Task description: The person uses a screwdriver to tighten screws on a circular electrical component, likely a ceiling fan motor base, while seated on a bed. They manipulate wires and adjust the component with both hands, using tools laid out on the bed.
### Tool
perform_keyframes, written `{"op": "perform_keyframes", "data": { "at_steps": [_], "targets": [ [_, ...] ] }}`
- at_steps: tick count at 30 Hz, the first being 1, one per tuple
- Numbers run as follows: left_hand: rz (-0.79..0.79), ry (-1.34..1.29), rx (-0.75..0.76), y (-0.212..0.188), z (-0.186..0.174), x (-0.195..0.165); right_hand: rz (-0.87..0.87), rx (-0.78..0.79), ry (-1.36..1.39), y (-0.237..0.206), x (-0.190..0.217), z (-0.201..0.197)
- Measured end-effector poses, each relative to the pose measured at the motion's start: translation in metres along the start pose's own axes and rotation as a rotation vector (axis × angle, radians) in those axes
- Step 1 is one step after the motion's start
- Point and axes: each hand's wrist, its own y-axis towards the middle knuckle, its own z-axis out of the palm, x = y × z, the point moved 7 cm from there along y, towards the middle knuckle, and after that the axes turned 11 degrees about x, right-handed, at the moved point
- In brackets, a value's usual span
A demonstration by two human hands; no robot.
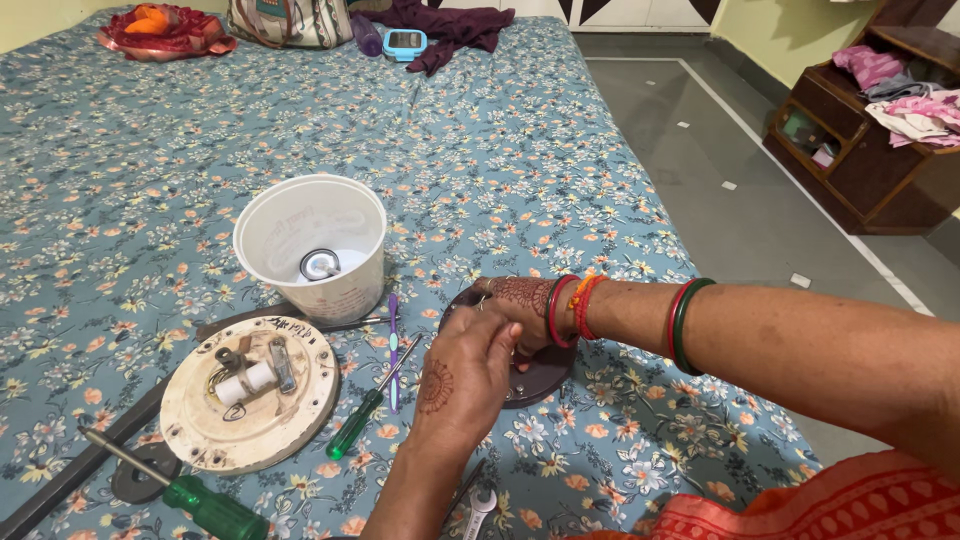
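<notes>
A dark brown round disc (545, 375) lies on the flowered bed sheet (520, 160) in front of me. My right hand (518, 300), bangles on its wrist, reaches in from the right and grips the disc's far edge. My left hand (455, 380) comes up from below, its fingers curled on top of the disc's middle, hiding most of it. What sits under the fingers is hidden.
To the left are a white plastic tub (310, 245) with a small round metal part inside, a cream round plate (250, 390) with fittings, two green-handled screwdrivers (365, 410) (205, 505), a purple toothbrush (393, 345), a spanner (478, 510) and a long black bar (70, 465). Bags and clothes lie at the bed's far end.
</notes>
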Motion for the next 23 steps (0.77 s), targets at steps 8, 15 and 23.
{"op": "perform_keyframes", "data": {
  "at_steps": [8, 15, 23],
  "targets": [
    [-0.174, -0.036, -0.108, 0.004, -0.009, 0.027, -0.062, -0.105, -0.079, -0.024, 0.033, -0.019],
    [-0.132, -0.010, 0.006, 0.007, -0.008, 0.019, -0.287, -0.065, 0.007, 0.003, 0.003, -0.002],
    [-0.050, 0.007, -0.021, 0.004, -0.010, 0.009, -0.364, -0.047, 0.187, 0.012, -0.011, 0.006]
  ]
}}
